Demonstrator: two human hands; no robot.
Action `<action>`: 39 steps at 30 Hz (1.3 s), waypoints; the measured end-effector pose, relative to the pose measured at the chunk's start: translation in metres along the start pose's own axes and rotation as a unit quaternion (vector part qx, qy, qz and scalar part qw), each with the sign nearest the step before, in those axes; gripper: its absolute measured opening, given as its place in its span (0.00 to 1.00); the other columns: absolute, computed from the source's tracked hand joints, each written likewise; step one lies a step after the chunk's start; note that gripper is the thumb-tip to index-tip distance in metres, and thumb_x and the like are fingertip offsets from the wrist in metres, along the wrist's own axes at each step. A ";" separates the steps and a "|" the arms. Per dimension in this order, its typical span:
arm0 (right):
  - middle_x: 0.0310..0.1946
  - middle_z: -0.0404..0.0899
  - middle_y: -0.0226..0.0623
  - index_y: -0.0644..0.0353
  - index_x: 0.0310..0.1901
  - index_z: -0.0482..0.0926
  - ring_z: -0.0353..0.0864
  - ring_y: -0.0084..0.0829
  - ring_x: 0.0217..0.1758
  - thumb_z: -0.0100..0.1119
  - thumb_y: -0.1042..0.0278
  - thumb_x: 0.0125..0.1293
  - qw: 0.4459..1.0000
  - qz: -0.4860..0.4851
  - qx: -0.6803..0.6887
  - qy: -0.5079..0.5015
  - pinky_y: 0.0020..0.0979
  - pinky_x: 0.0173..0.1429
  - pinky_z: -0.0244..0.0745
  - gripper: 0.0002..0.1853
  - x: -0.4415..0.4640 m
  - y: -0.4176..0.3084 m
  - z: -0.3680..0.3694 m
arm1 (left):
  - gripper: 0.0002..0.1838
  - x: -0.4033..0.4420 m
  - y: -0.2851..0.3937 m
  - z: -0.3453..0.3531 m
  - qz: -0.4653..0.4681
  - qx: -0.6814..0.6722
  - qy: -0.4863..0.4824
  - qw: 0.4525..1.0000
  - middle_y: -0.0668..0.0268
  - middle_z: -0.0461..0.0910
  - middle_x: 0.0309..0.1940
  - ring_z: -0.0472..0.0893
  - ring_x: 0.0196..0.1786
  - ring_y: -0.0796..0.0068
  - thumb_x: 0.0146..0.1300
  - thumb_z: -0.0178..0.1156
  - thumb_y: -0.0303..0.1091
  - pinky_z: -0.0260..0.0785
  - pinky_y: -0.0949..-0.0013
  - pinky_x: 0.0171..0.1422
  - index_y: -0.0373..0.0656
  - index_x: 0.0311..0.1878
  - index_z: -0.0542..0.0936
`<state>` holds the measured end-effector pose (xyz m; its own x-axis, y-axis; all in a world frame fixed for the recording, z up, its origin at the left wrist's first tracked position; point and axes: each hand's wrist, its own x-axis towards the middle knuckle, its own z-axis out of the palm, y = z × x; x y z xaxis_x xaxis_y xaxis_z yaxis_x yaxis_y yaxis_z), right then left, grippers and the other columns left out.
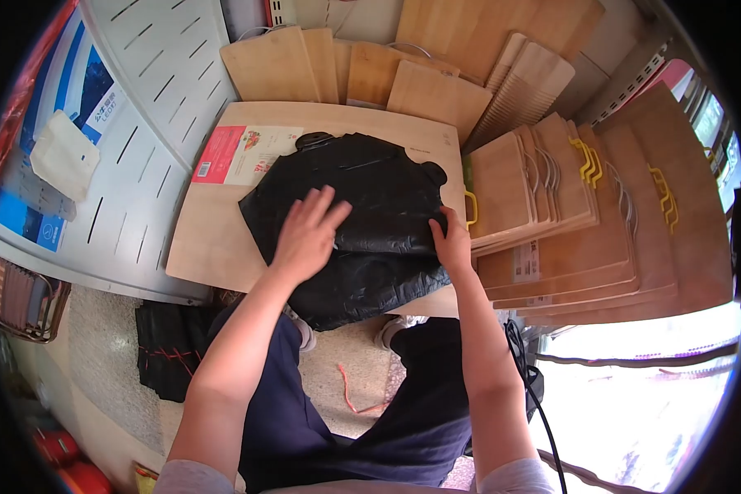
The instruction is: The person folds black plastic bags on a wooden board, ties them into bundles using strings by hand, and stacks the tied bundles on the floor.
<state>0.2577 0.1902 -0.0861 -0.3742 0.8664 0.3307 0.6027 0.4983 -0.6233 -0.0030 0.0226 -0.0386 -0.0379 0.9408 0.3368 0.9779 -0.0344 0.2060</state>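
My left hand (310, 233) lies palm down over the middle of the black plastic bag (362, 193), with the forearm coming up from below; this grip is wide, its fingers spread and a little blurred. Whether the palm presses on the plastic, I cannot tell. My right hand (451, 240) is at the right edge of the bag, and its grip is narrow, holding this edge between thumb and fingers.

The bag is spread on the wooden desk (208, 233), and its near part hangs over the front edge, above my knees. To the left of it there is bare wood for moving; on the right only a thin strip remains before the stacked cutting boards (502, 193). A red and white label (237, 156) lies at the far left. Behind the desk more boards (270, 66) lean, and a slotted metal panel (152, 90) stands at the left side.
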 end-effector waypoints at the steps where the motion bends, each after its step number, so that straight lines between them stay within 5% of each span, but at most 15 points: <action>1: 0.42 0.81 0.49 0.58 0.59 0.72 0.81 0.49 0.44 0.59 0.59 0.65 0.998 0.025 -0.057 -0.012 0.41 0.51 0.76 0.23 0.000 -0.008 -0.002 | 0.31 -0.006 0.010 0.007 0.009 -0.007 -0.020 1.000 0.56 0.56 0.73 0.55 0.75 0.50 0.62 0.57 0.38 0.46 0.46 0.76 0.57 0.70 0.64; 3: 0.46 0.80 0.48 0.56 0.59 0.71 0.80 0.47 0.49 0.58 0.58 0.66 0.992 0.050 -0.115 -0.028 0.43 0.54 0.75 0.23 -0.003 -0.027 -0.008 | 0.31 -0.012 0.017 0.016 0.016 -0.017 -0.041 0.999 0.59 0.53 0.75 0.51 0.76 0.51 0.65 0.56 0.45 0.42 0.45 0.77 0.60 0.72 0.63; 6: 0.61 0.72 0.45 0.52 0.64 0.69 0.71 0.43 0.65 0.55 0.52 0.67 0.964 -0.087 -0.252 0.014 0.49 0.68 0.63 0.26 -0.014 -0.052 0.000 | 0.33 -0.011 0.015 0.022 0.000 0.014 -0.057 0.998 0.63 0.50 0.77 0.48 0.78 0.51 0.67 0.52 0.55 0.36 0.43 0.78 0.65 0.74 0.60; 9: 0.73 0.57 0.39 0.47 0.72 0.59 0.52 0.38 0.77 0.46 0.41 0.69 0.953 -0.138 -0.258 -0.074 0.58 0.76 0.39 0.34 -0.036 -0.055 0.022 | 0.33 -0.015 0.012 0.026 0.009 0.017 -0.069 0.997 0.62 0.50 0.77 0.48 0.78 0.51 0.66 0.52 0.56 0.35 0.42 0.77 0.66 0.73 0.60; 17: 0.74 0.54 0.39 0.48 0.73 0.58 0.50 0.41 0.78 0.46 0.39 0.68 0.958 -0.140 -0.236 -0.082 0.60 0.74 0.42 0.36 -0.035 -0.039 0.029 | 0.37 -0.012 0.004 0.031 0.023 0.018 -0.073 0.997 0.57 0.56 0.74 0.55 0.75 0.46 0.60 0.59 0.51 0.43 0.41 0.76 0.66 0.73 0.60; 20: 0.62 0.70 0.46 0.61 0.61 0.71 0.64 0.45 0.69 0.60 0.53 0.63 0.970 -0.214 -0.116 -0.009 0.51 0.70 0.55 0.29 -0.049 -0.086 0.001 | 0.39 -0.012 0.003 0.034 0.010 0.007 -0.067 0.998 0.59 0.61 0.71 0.59 0.73 0.49 0.54 0.62 0.42 0.47 0.42 0.74 0.67 0.71 0.62; 23: 0.34 0.79 0.40 0.60 0.37 0.77 0.79 0.43 0.36 0.64 0.65 0.56 0.931 -0.339 0.081 -0.109 0.41 0.43 0.71 0.11 -0.102 -0.139 -0.010 | 0.39 -0.009 0.008 0.036 -0.016 0.030 -0.071 0.997 0.63 0.65 0.70 0.62 0.72 0.54 0.53 0.65 0.37 0.52 0.45 0.73 0.65 0.70 0.64; 26: 0.32 0.78 0.49 0.62 0.34 0.76 0.80 0.51 0.39 0.55 0.56 0.64 0.832 -0.193 0.061 -0.517 0.47 0.47 0.75 0.15 -0.166 -0.123 0.028 | 0.40 -0.008 0.010 0.034 -0.032 0.036 -0.078 0.996 0.64 0.67 0.68 0.65 0.70 0.56 0.53 0.67 0.34 0.54 0.45 0.72 0.63 0.70 0.64; 28: 0.38 0.82 0.49 0.63 0.38 0.81 0.81 0.48 0.43 0.56 0.50 0.64 0.699 -0.170 -0.069 -0.692 0.44 0.47 0.75 0.20 -0.194 -0.069 0.087 | 0.40 -0.009 0.012 0.035 -0.034 0.035 -0.083 0.995 0.65 0.68 0.67 0.67 0.69 0.56 0.52 0.67 0.33 0.55 0.46 0.71 0.62 0.70 0.64; 31: 0.35 0.83 0.52 0.65 0.32 0.84 0.83 0.50 0.38 0.56 0.59 0.58 0.541 -0.230 -0.205 -0.782 0.45 0.41 0.76 0.16 -0.223 0.006 0.174 | 0.40 -0.007 0.011 0.038 -0.031 0.050 -0.070 0.996 0.66 0.70 0.67 0.68 0.68 0.57 0.52 0.67 0.31 0.56 0.47 0.70 0.62 0.70 0.65; 32: 0.35 0.83 0.52 0.65 0.32 0.84 0.83 0.50 0.38 0.56 0.59 0.58 0.540 -0.230 -0.200 -0.784 0.45 0.41 0.76 0.16 -0.241 0.028 0.193 | 0.40 -0.008 0.011 0.038 -0.029 0.049 -0.061 0.996 0.66 0.70 0.67 0.69 0.68 0.56 0.52 0.67 0.30 0.56 0.47 0.70 0.62 0.70 0.65; 35: 0.30 0.83 0.55 0.66 0.26 0.85 0.84 0.50 0.37 0.57 0.67 0.47 0.726 -0.069 -0.137 -0.671 0.45 0.41 0.79 0.11 -0.304 0.073 0.239 | 0.40 -0.007 0.008 0.038 -0.025 0.040 -0.052 0.998 0.66 0.70 0.66 0.69 0.68 0.56 0.52 0.67 0.29 0.56 0.47 0.70 0.62 0.69 0.66; 36: 0.30 0.83 0.55 0.66 0.26 0.85 0.84 0.50 0.37 0.57 0.67 0.47 0.723 -0.069 -0.129 -0.675 0.45 0.41 0.79 0.11 -0.324 0.075 0.245 | 0.40 -0.008 0.007 0.038 -0.020 0.029 -0.046 0.998 0.66 0.70 0.66 0.69 0.68 0.56 0.51 0.67 0.29 0.56 0.47 0.70 0.62 0.69 0.66; 38: 0.34 0.83 0.53 0.63 0.30 0.84 0.85 0.48 0.41 0.58 0.67 0.51 0.722 0.286 -0.007 -0.630 0.44 0.42 0.79 0.10 -0.359 0.076 0.254 | 0.40 -0.009 0.007 0.036 -0.024 0.025 -0.057 0.998 0.65 0.71 0.66 0.69 0.68 0.56 0.50 0.67 0.27 0.56 0.48 0.70 0.62 0.69 0.67; 39: 0.34 0.83 0.53 0.63 0.30 0.84 0.85 0.48 0.41 0.58 0.67 0.51 0.717 0.287 0.000 -0.636 0.44 0.42 0.79 0.10 -0.377 0.072 0.253 | 0.41 -0.009 0.007 0.035 -0.019 0.018 -0.054 0.998 0.65 0.71 0.66 0.69 0.68 0.56 0.50 0.67 0.27 0.56 0.48 0.70 0.62 0.69 0.67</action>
<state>0.2641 -0.1088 -0.4347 -0.4050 0.1969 -0.8929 0.9142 0.0727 -0.3987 0.0111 0.0260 -0.0725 -0.0554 0.9722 0.2277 0.9829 0.0130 0.1835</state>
